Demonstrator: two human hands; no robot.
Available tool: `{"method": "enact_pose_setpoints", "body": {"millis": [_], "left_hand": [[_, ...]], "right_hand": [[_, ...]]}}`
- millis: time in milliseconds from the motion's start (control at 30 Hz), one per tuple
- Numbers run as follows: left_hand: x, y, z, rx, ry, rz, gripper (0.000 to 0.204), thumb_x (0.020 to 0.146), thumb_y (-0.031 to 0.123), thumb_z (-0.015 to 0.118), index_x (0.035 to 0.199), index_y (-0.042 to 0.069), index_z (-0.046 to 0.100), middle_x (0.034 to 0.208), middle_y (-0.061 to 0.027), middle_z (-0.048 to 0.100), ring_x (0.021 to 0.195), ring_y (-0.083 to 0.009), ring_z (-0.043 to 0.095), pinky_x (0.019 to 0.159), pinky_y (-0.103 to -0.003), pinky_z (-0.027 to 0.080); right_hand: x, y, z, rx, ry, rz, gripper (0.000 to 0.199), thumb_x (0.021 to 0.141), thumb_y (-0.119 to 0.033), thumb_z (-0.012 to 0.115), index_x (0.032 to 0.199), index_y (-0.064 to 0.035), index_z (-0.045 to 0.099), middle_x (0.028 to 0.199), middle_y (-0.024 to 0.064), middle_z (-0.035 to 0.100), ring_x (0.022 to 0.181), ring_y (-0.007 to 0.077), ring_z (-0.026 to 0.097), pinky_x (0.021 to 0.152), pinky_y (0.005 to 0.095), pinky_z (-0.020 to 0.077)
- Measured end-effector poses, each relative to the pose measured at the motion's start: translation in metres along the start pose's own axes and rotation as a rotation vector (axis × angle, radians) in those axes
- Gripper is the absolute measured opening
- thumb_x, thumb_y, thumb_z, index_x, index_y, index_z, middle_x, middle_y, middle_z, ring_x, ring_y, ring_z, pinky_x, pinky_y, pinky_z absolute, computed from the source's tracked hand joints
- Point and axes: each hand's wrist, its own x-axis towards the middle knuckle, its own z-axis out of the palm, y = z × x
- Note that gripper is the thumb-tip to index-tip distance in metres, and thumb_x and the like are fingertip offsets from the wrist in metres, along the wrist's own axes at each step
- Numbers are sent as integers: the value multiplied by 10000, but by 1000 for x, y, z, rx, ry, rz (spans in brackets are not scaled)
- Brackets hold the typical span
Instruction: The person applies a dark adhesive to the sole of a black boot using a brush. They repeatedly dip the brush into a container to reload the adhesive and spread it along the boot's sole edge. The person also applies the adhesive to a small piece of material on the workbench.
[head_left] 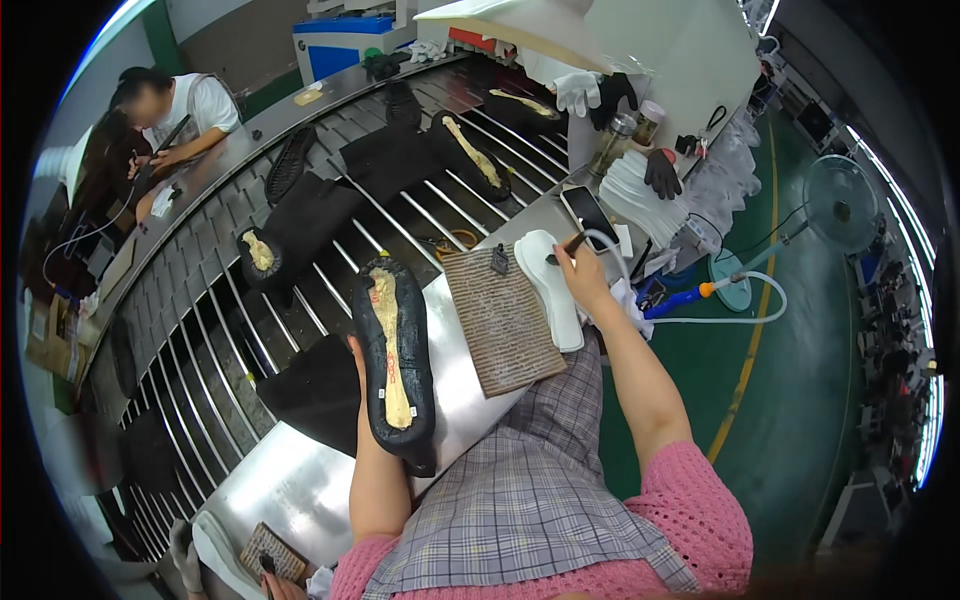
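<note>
My left hand (358, 365) is closed round the side of a black shoe upper (414, 340), held bottom up with its tan middle strip (392, 355) and red marks facing me. Most of the fingers are hidden under it. In my right hand (582, 268) is a brush (574, 243) with a dark handle and a clear tube running from its end; the fingers pinch it above a white shoe sole (548, 290). That sole lies along the right edge of a ribbed brown mat (500, 335), where a small dark clip-like piece (499, 262) also rests.
A roller conveyor (330, 235) curves past on the left, carrying other black shoe uppers (470, 155) and dark cloths (315, 215). A phone (590, 215), stacked white soles (640, 190), jars (615, 140) and gloves (578, 92) sit at the right. A co-worker (190, 110) works across the conveyor.
</note>
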Motion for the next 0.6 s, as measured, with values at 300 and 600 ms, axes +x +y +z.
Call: {"method": "enact_pose_setpoints", "body": {"millis": [300,600], "left_hand": [[15,-24,-6,112,198,-90,660,898,641,492,1262,98,581,1138,-97,656,971,-202,658,856,-351,546],[26,-26,-7,95,103,-49,676,881,658,516,1294,126,570,1196,-66,643,1050,-156,619,961,-338,480]], "right_hand": [[6,67,-11,138,-187,231,316,988,-309,535,1076,-12,595,901,54,587,747,149,524,653,279,436],[9,-13,-51,82,-52,-188,258,1023,-201,475,1101,41,524,1034,176,580,977,297,571,906,328,446]]}}
